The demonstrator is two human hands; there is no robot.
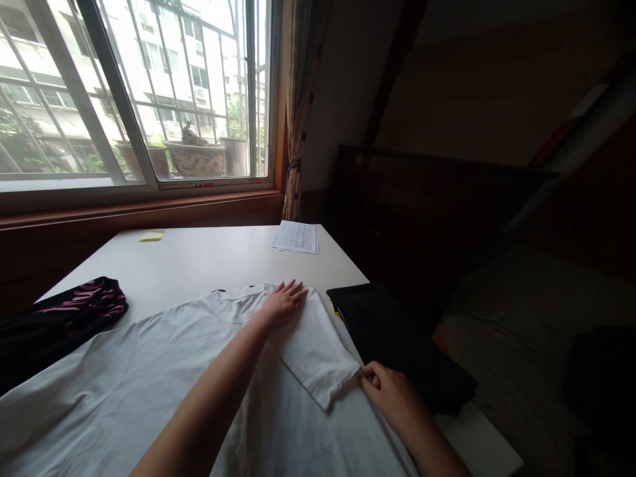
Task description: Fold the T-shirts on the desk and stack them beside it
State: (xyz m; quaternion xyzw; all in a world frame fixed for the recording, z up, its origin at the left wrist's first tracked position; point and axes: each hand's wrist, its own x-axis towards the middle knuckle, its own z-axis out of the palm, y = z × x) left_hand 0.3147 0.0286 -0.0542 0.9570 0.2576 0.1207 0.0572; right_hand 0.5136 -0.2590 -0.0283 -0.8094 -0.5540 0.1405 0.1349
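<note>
A white T-shirt [149, 371] lies spread over the near part of the table, its neckline toward the window. My left hand [285, 301] rests flat on its right shoulder, fingers spread. At the cuff of the right sleeve, my right hand [390, 391] has thumb and fingers pinched on the fabric edge. That sleeve lies at a slant over the shirt's side. Black folded clothing [397, 338] sits just beyond my right hand, with a bit of yellow at its edge.
A black garment with pink lettering [94, 305] lies at the table's left. Toward the back of the white table [213, 255] are a yellow sticky note pad [152, 236] and printed papers [297, 237]. A barred window [199, 93] and a tied curtain [294, 179] stand behind.
</note>
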